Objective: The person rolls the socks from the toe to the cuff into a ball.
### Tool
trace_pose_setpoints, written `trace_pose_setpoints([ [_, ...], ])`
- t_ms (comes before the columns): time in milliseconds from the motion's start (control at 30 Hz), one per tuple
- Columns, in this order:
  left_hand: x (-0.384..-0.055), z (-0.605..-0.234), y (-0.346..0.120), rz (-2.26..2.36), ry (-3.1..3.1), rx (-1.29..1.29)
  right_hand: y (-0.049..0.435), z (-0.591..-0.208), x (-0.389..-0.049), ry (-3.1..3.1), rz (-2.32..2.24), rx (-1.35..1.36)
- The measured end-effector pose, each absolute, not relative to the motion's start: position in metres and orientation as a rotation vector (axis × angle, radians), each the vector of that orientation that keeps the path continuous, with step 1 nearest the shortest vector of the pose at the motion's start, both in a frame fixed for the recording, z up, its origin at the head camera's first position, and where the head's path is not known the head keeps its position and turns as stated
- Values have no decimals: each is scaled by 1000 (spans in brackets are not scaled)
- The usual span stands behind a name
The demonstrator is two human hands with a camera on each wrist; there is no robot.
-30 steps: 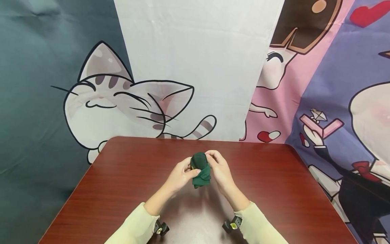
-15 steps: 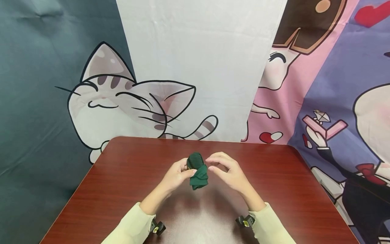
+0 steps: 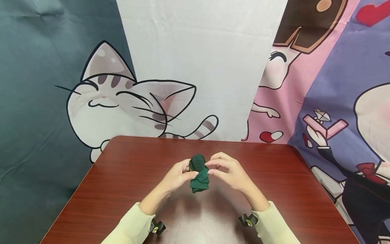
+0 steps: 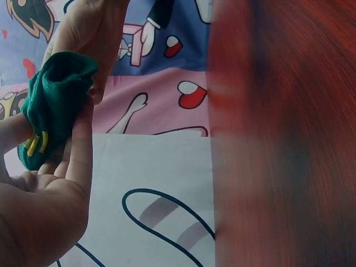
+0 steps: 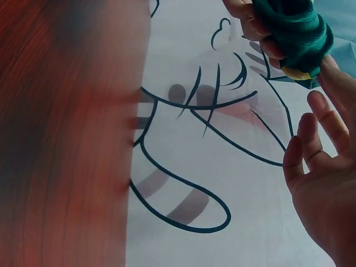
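A rolled-up green sock (image 3: 198, 173) with a ribbed, darker upper part is held above the table. My left hand (image 3: 176, 176) grips it from the left side, thumb on the near face and fingers behind. Yellow marks show on the sock (image 4: 58, 105) in the left wrist view, close to the left hand (image 4: 50, 206). At the sock's right edge, the right hand (image 3: 230, 171) has its index finger and thumb tips close to or touching the fabric. In the right wrist view, the other fingers of the right hand (image 5: 328, 183) are spread, loosely bent, beside the sock (image 5: 297, 36).
A reddish-brown wooden table (image 3: 122, 189) lies beneath the hands. Behind it hangs a cloth backdrop (image 3: 195, 44) printed with a cartoon cat and figures. Each wrist carries a small black camera, such as the right camera (image 3: 248, 220).
The right hand let go of the sock and drew off to the right, then came back to its edge with the fingertips. The left hand keeps hold, shifting slightly.
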State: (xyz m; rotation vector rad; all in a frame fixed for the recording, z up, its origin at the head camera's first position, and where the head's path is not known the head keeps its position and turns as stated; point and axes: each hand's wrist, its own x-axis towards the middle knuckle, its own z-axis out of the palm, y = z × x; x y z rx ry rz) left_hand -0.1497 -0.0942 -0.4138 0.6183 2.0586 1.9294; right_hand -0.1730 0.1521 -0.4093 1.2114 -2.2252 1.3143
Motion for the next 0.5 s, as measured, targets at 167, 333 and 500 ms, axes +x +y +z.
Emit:
trace_pose_setpoints([
  [167,-150,-414,-95,1926,2025,657,148,-406,-171,-2191,1309,1215],
  [333,-151,-415,-95,1920,2044,667,142,-390,-163,-2173,1316,1204],
  [500,-152,-414,-95,1895,2046,673,140,-380,-156,-2205,1322,1181],
])
